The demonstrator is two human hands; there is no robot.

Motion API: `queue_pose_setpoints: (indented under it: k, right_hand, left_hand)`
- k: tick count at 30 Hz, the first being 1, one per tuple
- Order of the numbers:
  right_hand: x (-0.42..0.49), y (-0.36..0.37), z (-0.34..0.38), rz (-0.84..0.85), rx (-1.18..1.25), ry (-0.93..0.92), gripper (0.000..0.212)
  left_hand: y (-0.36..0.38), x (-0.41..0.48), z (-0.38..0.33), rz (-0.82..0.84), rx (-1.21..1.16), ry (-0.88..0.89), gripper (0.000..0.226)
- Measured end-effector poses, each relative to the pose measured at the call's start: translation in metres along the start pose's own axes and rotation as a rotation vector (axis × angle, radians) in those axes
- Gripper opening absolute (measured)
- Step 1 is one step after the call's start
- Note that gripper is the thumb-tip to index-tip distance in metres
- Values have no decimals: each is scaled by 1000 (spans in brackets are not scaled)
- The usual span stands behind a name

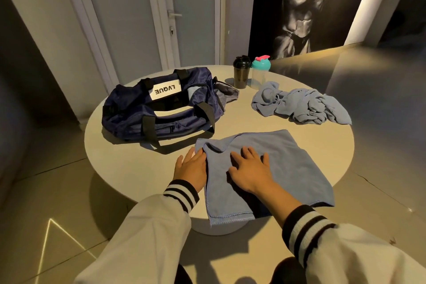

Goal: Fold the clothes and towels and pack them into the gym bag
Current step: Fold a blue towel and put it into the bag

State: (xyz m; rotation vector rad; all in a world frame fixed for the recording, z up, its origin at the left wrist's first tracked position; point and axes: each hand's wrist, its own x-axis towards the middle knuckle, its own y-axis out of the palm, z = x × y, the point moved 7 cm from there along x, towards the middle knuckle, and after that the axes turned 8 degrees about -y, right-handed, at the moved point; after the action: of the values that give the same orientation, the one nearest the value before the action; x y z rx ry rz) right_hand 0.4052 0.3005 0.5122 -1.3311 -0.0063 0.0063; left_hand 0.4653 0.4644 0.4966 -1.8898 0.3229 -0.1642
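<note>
Currently: round counter (138, 163) carries open navy gym bag (161, 110) at far-left edge, blue towel (288, 168) flat and overhanging near edge, crumpled blue clothes (299, 106) at far-right edge, left hand (191, 166) touching the towel's left side, right hand (251, 170) flat on it, fingers (247, 152) straight and apart.

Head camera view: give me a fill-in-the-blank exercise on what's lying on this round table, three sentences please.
1. The right hand lies flat on the spread towel, which is ____ in colour.
2. The gym bag sits to the ____ of the crumpled cloth.
3. The teal-lidded shaker stands to the ____ of the black shaker.

Missing words: blue; left; right.
</note>
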Motion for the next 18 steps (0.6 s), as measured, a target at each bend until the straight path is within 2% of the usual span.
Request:
queue_pose_setpoints:
  k: [2,5,9,12,15,18]
  right_hand:
    - [1,-5,18,-118,41,-103,52]
    - [2,2,30,-127,116,-155,48]
    - [14,4,33,-87,61,-60,52]
    - [30,0,46,-49,25,-54,50]
    - [45,-5,59,-35,182,-87,47]
    - [55,-9,64,-58,377,-115,44]
  left_hand:
    - [-11,-4,-2,-51,-162,-20,49]
    - [-19,-11,12,-117,-489,-65,38]
    - [-12,-21,12,-121,-272,48,31]
    - [-12,-21,10,-129,-257,40,37]
    - [-9,-17,14,-113,-255,14,47]
    - [-9,-17,13,-129,-247,35,47]
